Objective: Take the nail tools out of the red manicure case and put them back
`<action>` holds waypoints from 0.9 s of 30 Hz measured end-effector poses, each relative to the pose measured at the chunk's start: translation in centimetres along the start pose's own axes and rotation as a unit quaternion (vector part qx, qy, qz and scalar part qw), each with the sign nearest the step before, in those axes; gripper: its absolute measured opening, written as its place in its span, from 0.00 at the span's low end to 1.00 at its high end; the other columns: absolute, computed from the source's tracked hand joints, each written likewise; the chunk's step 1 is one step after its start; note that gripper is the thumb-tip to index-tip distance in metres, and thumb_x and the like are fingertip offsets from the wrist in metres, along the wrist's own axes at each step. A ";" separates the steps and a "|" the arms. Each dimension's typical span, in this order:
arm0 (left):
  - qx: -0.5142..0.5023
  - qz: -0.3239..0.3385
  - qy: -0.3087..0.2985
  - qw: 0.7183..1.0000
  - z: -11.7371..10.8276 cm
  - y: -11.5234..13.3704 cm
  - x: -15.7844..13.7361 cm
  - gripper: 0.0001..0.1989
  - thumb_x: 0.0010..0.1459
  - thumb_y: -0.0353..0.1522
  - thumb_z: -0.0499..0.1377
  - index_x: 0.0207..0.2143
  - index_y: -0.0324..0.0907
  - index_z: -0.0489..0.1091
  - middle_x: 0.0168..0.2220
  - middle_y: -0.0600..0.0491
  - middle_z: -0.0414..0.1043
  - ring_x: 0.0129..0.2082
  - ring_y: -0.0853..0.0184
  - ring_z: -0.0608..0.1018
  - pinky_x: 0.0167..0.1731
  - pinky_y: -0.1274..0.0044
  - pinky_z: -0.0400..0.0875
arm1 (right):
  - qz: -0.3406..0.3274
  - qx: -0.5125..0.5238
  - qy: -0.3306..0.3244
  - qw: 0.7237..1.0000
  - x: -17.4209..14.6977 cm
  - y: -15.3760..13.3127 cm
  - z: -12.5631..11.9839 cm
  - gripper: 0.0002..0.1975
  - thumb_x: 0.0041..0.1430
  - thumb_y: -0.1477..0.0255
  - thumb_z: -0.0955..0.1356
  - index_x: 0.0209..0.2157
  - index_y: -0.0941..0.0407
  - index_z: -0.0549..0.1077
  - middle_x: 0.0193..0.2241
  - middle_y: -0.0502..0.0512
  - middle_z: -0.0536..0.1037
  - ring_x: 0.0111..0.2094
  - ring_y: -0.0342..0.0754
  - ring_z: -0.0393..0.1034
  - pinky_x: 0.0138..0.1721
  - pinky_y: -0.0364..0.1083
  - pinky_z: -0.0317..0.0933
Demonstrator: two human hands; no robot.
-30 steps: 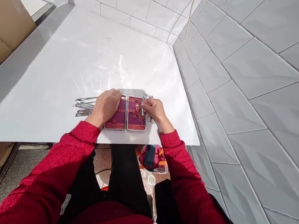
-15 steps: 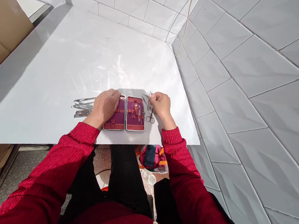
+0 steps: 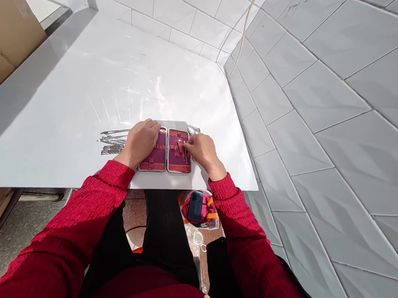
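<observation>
An open manicure case (image 3: 179, 168) with a purple and red lining lies near the table's front edge. My left hand (image 3: 141, 139) rests over its left half, fingers together and gripping that side. My right hand (image 3: 202, 150) is closed in a pinch over the right half, with its fingertips at the top of a slim metal manicure tool (image 3: 184, 158) in a loop there. To the left, several metal manicure tools (image 3: 112, 141) lie in a pile, partly behind my left hand. More metal tools (image 3: 194, 129) show just beyond my right hand, which hides part of them.
The white table (image 3: 71, 93) meets a tiled wall (image 3: 287, 127) on the right and another at the back. A cardboard box (image 3: 15, 19) stands at the far left. Below the front edge are a bag with a phone (image 3: 196, 206) on it and a glass jar (image 3: 198, 239).
My right hand has moved left from the loose tools beside the case to the slim tool in its right half. My left hand stays on the case.
</observation>
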State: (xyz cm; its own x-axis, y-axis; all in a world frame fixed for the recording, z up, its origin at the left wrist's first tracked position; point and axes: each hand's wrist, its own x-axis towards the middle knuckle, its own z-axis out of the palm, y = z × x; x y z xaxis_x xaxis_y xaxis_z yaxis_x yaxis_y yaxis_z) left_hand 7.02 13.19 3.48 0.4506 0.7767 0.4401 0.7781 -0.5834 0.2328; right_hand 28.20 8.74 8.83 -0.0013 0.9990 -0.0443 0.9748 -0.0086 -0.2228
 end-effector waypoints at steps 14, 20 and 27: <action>-0.021 -0.029 -0.040 0.999 -0.1 0.3 0.1 0.16 0.70 0.26 0.49 0.48 0.36 0.76 0.49 0.38 0.78 0.53 0.52 0.77 0.53 0.62 0.71 | 0.072 -0.030 -0.066 0.995 1.2 -2.2 -0.1 0.11 0.61 0.78 0.68 0.26 0.58 0.80 0.24 0.58 0.80 0.32 0.53 0.78 0.38 0.47 0.69; -0.029 -0.032 -0.047 0.998 0.0 0.3 0.0 0.15 0.70 0.26 0.49 0.47 0.36 0.76 0.48 0.38 0.78 0.52 0.52 0.77 0.52 0.64 0.70 | 0.113 0.100 -0.085 0.985 1.8 -1.7 0.2 0.18 0.58 0.79 0.70 0.14 0.55 0.72 0.15 0.53 0.74 0.23 0.48 0.74 0.37 0.47 0.71; -0.057 -0.027 -0.033 0.997 0.5 0.1 0.0 0.16 0.69 0.24 0.50 0.50 0.37 0.76 0.49 0.38 0.79 0.53 0.52 0.76 0.54 0.64 0.69 | 0.147 0.165 -0.042 0.974 3.1 -0.9 1.3 0.14 0.53 0.77 0.71 0.16 0.57 0.72 0.12 0.49 0.71 0.17 0.43 0.67 0.27 0.43 0.65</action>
State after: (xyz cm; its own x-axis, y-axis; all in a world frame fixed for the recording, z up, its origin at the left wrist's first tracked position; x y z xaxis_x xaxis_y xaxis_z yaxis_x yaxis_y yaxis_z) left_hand 7.35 13.27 3.05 0.4399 0.8196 0.3669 0.7493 -0.5603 0.3531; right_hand 27.06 11.77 7.65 0.2352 0.9443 -0.2301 0.8113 -0.3211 -0.4885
